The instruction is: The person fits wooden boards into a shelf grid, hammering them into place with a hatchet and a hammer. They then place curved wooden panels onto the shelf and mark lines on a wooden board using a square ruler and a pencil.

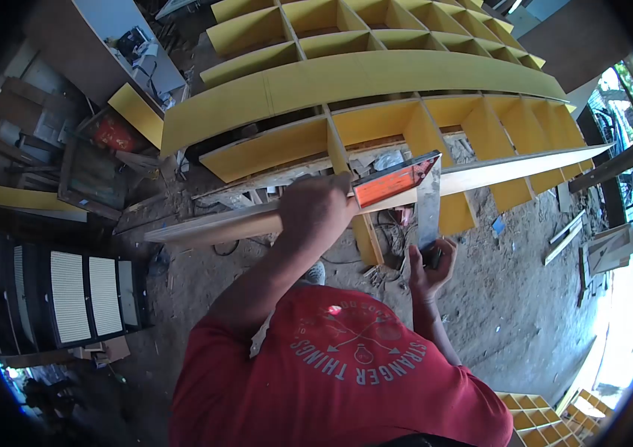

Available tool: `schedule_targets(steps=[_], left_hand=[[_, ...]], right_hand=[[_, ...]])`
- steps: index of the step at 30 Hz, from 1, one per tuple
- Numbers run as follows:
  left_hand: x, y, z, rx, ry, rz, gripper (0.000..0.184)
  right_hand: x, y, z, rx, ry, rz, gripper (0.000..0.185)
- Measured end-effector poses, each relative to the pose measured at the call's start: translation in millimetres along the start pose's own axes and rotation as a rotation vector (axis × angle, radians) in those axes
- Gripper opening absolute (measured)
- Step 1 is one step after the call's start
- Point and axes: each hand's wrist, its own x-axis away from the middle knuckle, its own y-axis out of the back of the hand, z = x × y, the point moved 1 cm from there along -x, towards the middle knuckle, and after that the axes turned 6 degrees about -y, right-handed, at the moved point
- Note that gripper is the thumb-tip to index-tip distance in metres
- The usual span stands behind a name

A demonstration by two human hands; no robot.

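Hands close together at an orange-handled square, set on a long pale board.
The left hand point(318, 205) was closed above the board point(506, 171), against the handle end of the square point(393, 185), its exact grip hidden; the right hand point(430, 270) curled at the blade's tip, its hold unclear. The blade crossed the board and jutted past the near edge. Beyond the far edge, a yellow grid frame point(421, 132) crowded close; grey floor point(510, 261) stretched wide to the right.

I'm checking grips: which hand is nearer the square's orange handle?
Left: the left hand is at one end of the orange handle; the right hand is by the free end of the blade.
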Motion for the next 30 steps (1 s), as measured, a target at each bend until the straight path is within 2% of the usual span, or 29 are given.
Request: schedule_targets(steps=[4,5,6,8,9,12,13,16,17,18,19,22,26,27,30], left_hand=[[-14,-15,-21,0.06,-0.025,-0.042,0.032],[-11,-14,-20,0.097,0.095,0.166,0.045],[-10,-5,-17,0.194,0.028,0.145,0.054],[-9,27,-11,0.381,-0.114,0.104,0.076],[-8,41,-9,0.483,-0.113,0.191,0.104],[-7,56,-2,0.822,-0.051,0.171,0.092],[-3,53,2,0.789,-0.018,0.142,0.07],[9,67,15,0.521,0.065,0.283,0.051],[14,65,17,0.465,0.049,0.219,0.04],[15,65,18,0.486,0.024,0.203,0.038],[16,65,19,0.505,0.002,0.186,0.037],[13,62,29,0.591,0.004,0.153,0.032],[13,65,33,0.535,0.03,0.1,0.031],[14,67,39,0.508,0.036,0.096,0.032],[21,72,52,0.467,0.055,0.106,0.032]], right_hand=[[4,-6,0,-0.091,-0.064,0.006,0.051],[7,-10,7,-0.123,-0.114,0.017,0.051],[7,-12,10,-0.158,-0.158,0.028,0.05],[9,-20,2,-0.161,-0.082,0.066,0.05],[10,-24,1,-0.166,-0.073,0.088,0.049],[16,-30,11,-0.161,-0.086,0.186,0.05],[17,-33,9,-0.151,-0.063,0.212,0.051],[13,-43,21,-0.159,0.068,0.316,0.054],[13,-44,26,-0.157,0.098,0.383,0.054],[15,-45,29,-0.155,0.125,0.456,0.054],[18,-47,30,-0.159,0.038,0.55,0.063],[3,-56,36,-0.086,0.228,0.565,0.068],[-34,-37,50,-0.038,0.438,0.402,0.056],[-39,-28,54,-0.119,0.351,0.349,0.048],[-93,-20,97,-0.062,0.509,0.187,0.049]])
